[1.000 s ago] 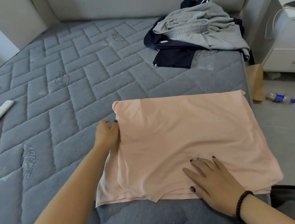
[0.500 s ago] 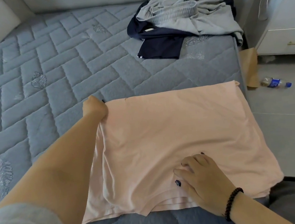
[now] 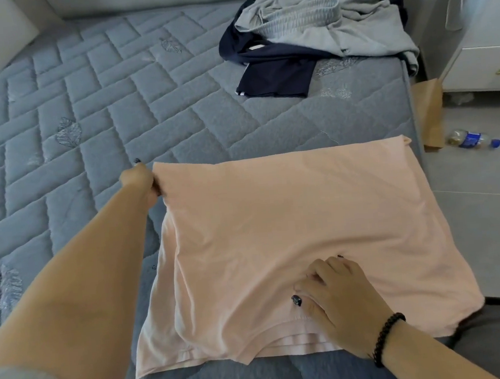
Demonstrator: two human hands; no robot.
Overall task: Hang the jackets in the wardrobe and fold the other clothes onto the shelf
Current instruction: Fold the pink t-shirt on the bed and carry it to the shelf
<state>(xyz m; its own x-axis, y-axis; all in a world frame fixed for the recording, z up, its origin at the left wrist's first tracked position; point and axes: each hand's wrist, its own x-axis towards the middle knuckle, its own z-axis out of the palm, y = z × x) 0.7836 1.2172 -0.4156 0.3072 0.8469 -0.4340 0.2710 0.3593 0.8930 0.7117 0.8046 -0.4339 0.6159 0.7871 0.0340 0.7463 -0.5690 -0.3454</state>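
While your left hand [image 3: 139,181] pinches the shirt's [image 3: 291,231] far corner, your right hand [image 3: 340,299] grips its near hem. Folding is underway on the bed [image 3: 113,95]; next, carry that side across evenly.

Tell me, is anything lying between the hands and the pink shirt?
Nothing visible does. The left hand already pinches the pink shirt at its far left corner, and the right hand grips it near the front hem.

grey clothes [image 3: 328,22] cut off at top, left fingertips tucked behind pink shirt [image 3: 292,240]
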